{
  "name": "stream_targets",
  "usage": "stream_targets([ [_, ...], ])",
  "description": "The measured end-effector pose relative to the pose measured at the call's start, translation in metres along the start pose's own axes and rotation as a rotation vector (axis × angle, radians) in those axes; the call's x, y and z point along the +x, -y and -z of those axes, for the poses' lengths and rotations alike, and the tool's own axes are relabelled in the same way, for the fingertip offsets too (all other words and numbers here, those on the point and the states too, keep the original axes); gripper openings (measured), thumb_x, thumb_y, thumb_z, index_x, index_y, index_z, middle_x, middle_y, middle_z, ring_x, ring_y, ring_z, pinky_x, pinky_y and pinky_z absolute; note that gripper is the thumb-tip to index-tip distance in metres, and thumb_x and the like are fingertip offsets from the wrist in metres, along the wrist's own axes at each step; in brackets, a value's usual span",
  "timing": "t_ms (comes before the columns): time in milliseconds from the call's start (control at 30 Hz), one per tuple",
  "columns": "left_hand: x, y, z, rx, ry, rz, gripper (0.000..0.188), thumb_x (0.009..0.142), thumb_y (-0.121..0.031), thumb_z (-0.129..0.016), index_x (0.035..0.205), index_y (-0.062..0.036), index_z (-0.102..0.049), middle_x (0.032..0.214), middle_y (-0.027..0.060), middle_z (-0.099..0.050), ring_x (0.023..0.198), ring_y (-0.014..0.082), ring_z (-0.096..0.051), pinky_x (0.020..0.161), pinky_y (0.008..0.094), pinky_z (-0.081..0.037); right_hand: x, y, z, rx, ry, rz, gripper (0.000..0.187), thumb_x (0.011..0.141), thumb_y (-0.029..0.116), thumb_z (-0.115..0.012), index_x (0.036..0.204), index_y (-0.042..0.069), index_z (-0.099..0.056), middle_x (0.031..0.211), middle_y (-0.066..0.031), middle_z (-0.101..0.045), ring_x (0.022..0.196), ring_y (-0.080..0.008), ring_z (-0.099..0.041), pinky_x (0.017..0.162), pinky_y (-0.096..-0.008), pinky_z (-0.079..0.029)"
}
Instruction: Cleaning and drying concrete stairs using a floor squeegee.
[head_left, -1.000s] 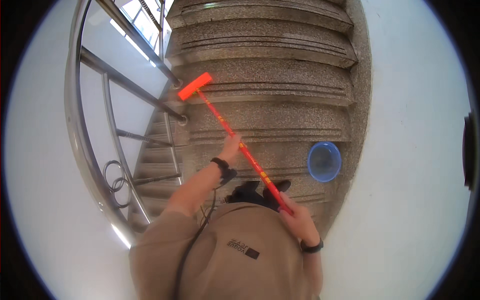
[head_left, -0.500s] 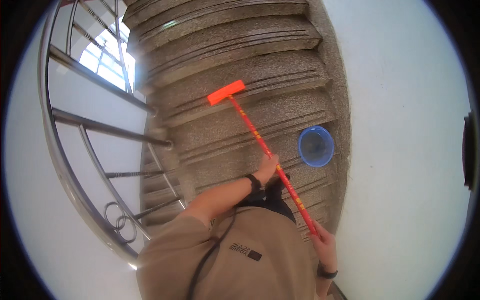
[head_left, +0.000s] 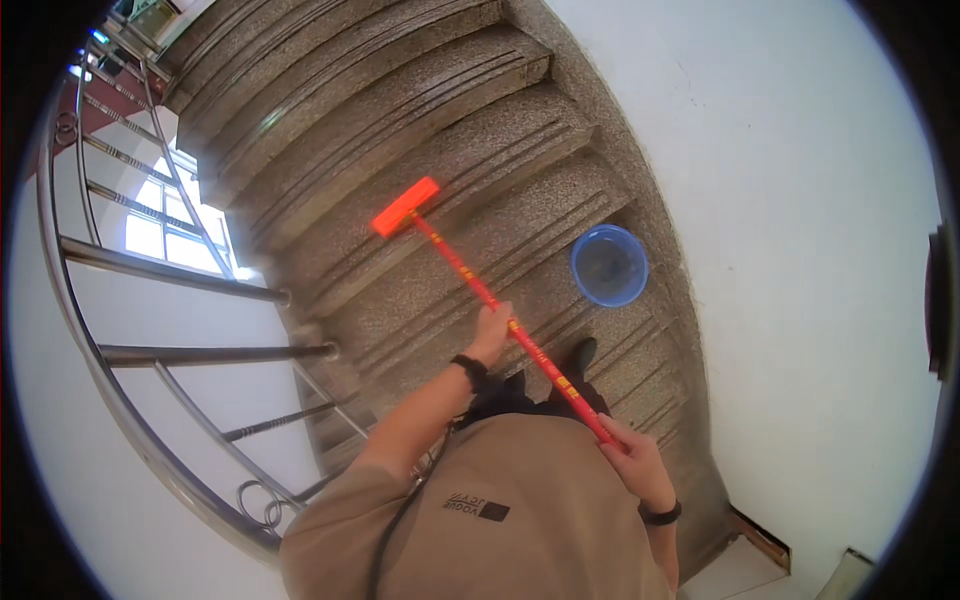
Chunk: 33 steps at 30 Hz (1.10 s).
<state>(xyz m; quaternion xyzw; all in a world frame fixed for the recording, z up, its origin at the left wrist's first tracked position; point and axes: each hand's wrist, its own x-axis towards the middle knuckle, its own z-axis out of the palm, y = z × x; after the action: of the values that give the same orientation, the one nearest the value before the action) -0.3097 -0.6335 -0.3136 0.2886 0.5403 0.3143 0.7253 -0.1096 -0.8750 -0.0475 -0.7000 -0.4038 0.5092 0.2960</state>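
A mop with a red pole (head_left: pixel 460 265) and a flat orange head (head_left: pixel 405 206) slants across the stairs in front of me. Its head rests on or just over a stone step, up and to the left. My left hand (head_left: pixel 493 328) wraps round the middle of the pole. Near the pole's lower end, my right hand (head_left: pixel 635 462) grips it close to my body. Both wrists wear dark bands. On a step to the right of the pole stands a round blue bucket (head_left: pixel 610 265), its inside looking greyish; whether it holds water is hard to tell.
Speckled stone steps (head_left: pixel 400 130) with dark grooved strips climb ahead of me. A curved metal railing (head_left: pixel 90 330) bounds the left side, with a bright window (head_left: pixel 170 225) beyond it. Along the right runs a white wall (head_left: pixel 800 300). My dark shoe (head_left: pixel 578 357) is on a step.
The view has turned, so the stairs and railing appear tilted. The mop head has shifted left and slightly down in the picture, both hands still on the pole. The bucket appears slightly higher and further left.
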Motion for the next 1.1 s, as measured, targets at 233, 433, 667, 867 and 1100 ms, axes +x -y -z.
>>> stream_targets([
  [233,0.013,0.004,0.011,0.022,-0.044,0.016,0.024,0.102,-0.028,-0.057,0.089,-0.0081,-0.056,0.074,0.0048,-0.062,0.065,0.0191,-0.065,0.056,0.0327,-0.052,0.023,0.004,0.025,-0.039,0.063,0.069,0.047,0.09,0.009,-0.071,0.136,0.002,-0.062,0.102,-0.0142,-0.073,0.088,-0.0092,-0.063,0.082,-0.0262,-0.051],
  [433,0.024,0.005,-0.044,0.073,-0.18,0.052,0.029,0.097,-0.026,-0.056,0.079,-0.0031,-0.06,0.068,0.0066,-0.061,0.058,0.0201,-0.061,0.055,0.0352,-0.05,0.043,-0.016,0.077,-0.04,0.076,-0.008,0.046,0.093,0.017,-0.067,0.136,0.002,-0.061,0.107,-0.0205,-0.072,0.093,-0.0226,-0.071,0.086,-0.0323,-0.052],
  [667,0.063,-0.002,-0.172,0.077,-0.086,0.037,0.029,0.097,-0.023,-0.054,0.077,-0.0026,-0.059,0.069,0.0088,-0.062,0.059,0.0211,-0.063,0.054,0.036,-0.052,0.063,-0.047,0.18,0.134,0.018,-0.117,0.046,0.092,0.005,-0.068,0.137,-0.003,-0.06,0.104,-0.0081,-0.072,0.088,-0.0099,-0.063,0.082,-0.0242,-0.051],
  [867,0.121,-0.036,-0.328,0.014,0.01,0.089,0.021,0.096,-0.019,-0.053,0.085,-0.0033,-0.06,0.073,0.01,-0.064,0.061,0.0227,-0.064,0.055,0.0376,-0.054,0.072,-0.036,0.275,0.235,-0.037,-0.049,0.059,0.085,0.004,-0.072,0.142,-0.002,-0.056,0.11,-0.0134,-0.071,0.085,-0.0141,-0.067,0.077,-0.0282,-0.054],
  [1100,0.179,-0.079,-0.414,-0.051,0.14,0.033,0.021,0.097,-0.024,-0.056,0.089,-0.0045,-0.057,0.076,0.0089,-0.065,0.065,0.0234,-0.066,0.06,0.0385,-0.057,0.118,-0.026,0.317,0.559,-0.201,0.426,0.044,0.081,-0.003,-0.065,0.125,-0.003,-0.064,0.12,-0.0198,-0.066,0.104,-0.0309,-0.07,0.087,-0.039,-0.057],
])
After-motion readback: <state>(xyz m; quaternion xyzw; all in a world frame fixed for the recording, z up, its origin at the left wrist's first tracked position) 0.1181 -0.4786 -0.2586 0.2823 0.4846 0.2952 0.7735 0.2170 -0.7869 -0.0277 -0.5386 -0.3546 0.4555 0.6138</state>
